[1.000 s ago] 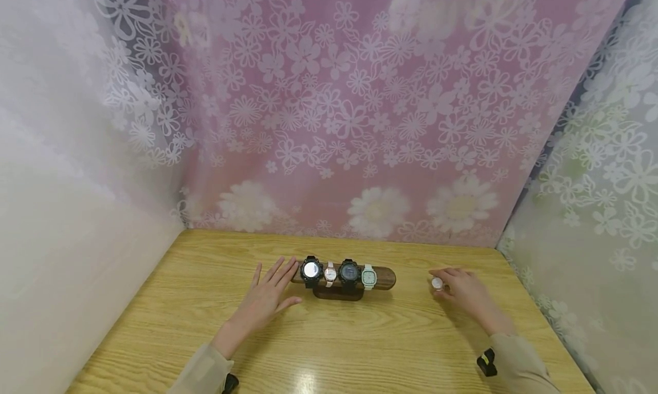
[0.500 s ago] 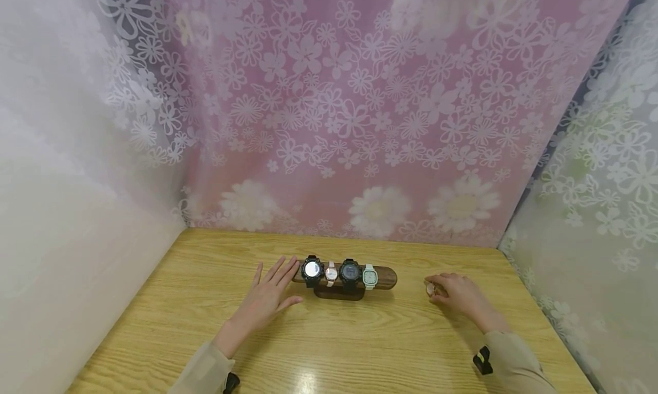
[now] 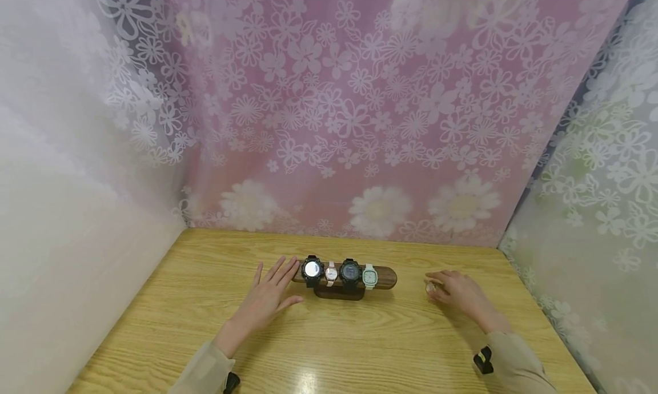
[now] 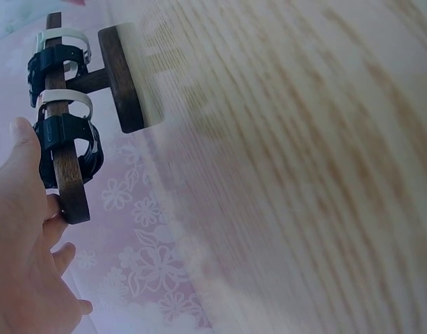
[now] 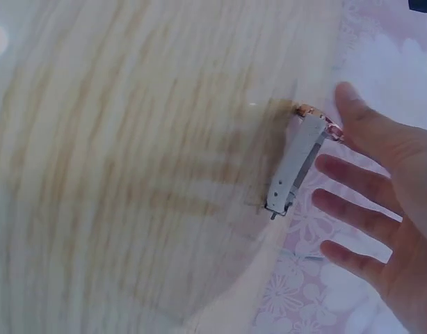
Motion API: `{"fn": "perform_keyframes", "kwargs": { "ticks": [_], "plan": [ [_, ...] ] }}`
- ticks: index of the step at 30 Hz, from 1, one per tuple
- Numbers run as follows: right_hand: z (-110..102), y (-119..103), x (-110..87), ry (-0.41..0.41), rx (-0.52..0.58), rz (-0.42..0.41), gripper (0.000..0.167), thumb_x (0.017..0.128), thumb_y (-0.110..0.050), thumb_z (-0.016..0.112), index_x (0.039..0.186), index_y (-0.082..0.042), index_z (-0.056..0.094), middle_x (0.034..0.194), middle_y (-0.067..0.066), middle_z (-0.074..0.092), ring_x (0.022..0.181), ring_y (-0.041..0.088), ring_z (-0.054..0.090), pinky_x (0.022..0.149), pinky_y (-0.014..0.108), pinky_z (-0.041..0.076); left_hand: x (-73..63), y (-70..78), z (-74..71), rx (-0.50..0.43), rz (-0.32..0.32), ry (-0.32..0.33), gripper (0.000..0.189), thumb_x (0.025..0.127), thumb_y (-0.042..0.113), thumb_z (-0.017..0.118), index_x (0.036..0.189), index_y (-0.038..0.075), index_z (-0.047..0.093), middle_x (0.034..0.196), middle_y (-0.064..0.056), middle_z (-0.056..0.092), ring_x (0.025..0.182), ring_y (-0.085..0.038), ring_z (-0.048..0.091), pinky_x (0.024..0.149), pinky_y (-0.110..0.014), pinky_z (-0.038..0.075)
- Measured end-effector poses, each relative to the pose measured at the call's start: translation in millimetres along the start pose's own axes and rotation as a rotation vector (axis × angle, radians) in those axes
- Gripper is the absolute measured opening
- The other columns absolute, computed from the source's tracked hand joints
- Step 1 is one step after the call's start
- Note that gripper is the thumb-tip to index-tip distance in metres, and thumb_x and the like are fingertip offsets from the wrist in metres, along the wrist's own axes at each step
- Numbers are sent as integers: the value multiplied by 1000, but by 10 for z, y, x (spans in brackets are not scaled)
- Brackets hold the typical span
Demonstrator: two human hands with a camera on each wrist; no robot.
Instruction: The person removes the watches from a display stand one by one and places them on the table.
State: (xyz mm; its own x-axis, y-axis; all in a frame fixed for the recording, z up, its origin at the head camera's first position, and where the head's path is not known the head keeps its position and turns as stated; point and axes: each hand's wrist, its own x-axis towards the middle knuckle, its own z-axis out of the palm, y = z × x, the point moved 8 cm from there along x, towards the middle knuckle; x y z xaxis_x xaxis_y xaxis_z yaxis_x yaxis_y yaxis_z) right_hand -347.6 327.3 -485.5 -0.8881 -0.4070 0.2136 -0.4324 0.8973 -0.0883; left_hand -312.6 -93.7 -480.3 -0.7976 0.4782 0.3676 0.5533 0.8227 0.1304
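Observation:
My left hand [image 3: 264, 298] has its fingers straight and spread, with fingertips at the left end of a dark wooden watch stand [image 3: 385, 278]. The stand carries a black watch [image 3: 312, 270], a small pink-strapped watch [image 3: 331, 274], another black watch [image 3: 350, 272] and a pale green square-faced watch [image 3: 370, 277]. Over to the right, my right hand [image 3: 460, 294] is beside a small watch [image 3: 430, 288], its fingers loosely apart around it. From the right wrist, that watch shows a white strap [image 5: 291, 163], buckled into a loop, and a rose-gold case close by the thumb [image 5: 359, 115].
All of this is on a light wood-grain table [image 3: 334, 342]. A pink flowered curtain [image 3: 329, 125] hangs behind the table's far edge. Pale sheets [image 3: 92, 211] close off both sides.
The right hand has moved slightly left with the small watch and turned it; its fingers have since spread from the watch. My left hand and the stand stay in place.

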Motion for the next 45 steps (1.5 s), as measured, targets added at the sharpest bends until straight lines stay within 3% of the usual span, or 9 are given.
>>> {"fn": "perform_keyframes", "kwargs": {
  "ticks": [6,13,18,23,31,37,45],
  "plan": [
    [-149,-68,-4,108,34,19,38,94,-21,73,129,-8,69,116,18,72,96,40,68,84,59,54,-11,8,-22,-15,6,25,81,96,53,61,160,11,33,165,-6,31,153,-32,25,120,-68,10],
    [-235,-247,-30,246,41,-65,38,89,-13,78,127,-9,71,110,14,74,92,36,70,77,55,58,-15,20,-41,4,12,31,81,96,52,62,159,9,35,164,-7,33,151,-33,28,119,-68,12],
    [-252,-333,-8,287,65,-74,42,89,-13,78,129,-10,69,109,12,74,93,35,70,83,58,56,-13,18,-37,16,9,24,80,96,52,61,159,9,34,164,-7,32,152,-34,28,119,-68,12],
    [-234,-451,64,305,79,-93,51,89,-19,79,136,-12,63,110,10,74,75,23,70,93,60,52,-10,14,-37,11,8,19,81,96,53,60,159,10,33,165,-7,32,152,-33,27,120,-68,11],
    [-280,-789,199,355,73,-205,68,85,-26,82,145,-10,55,131,15,66,114,39,64,97,61,49,-8,15,-35,9,6,28,81,96,52,62,159,10,35,164,-6,33,151,-33,29,119,-69,13],
    [-314,-1006,298,330,99,-233,74,85,-35,81,149,-13,51,138,14,62,121,40,61,99,63,47,-3,15,-31,1,7,44,81,94,49,66,158,10,37,163,-6,35,151,-33,30,118,-70,14],
    [-268,-1243,408,301,75,-275,81,80,-39,84,149,-11,52,143,13,58,126,40,57,101,65,46,-2,28,-30,38,15,29,80,96,56,58,159,10,36,164,-6,34,151,-32,29,119,-68,16]
  ]
}}
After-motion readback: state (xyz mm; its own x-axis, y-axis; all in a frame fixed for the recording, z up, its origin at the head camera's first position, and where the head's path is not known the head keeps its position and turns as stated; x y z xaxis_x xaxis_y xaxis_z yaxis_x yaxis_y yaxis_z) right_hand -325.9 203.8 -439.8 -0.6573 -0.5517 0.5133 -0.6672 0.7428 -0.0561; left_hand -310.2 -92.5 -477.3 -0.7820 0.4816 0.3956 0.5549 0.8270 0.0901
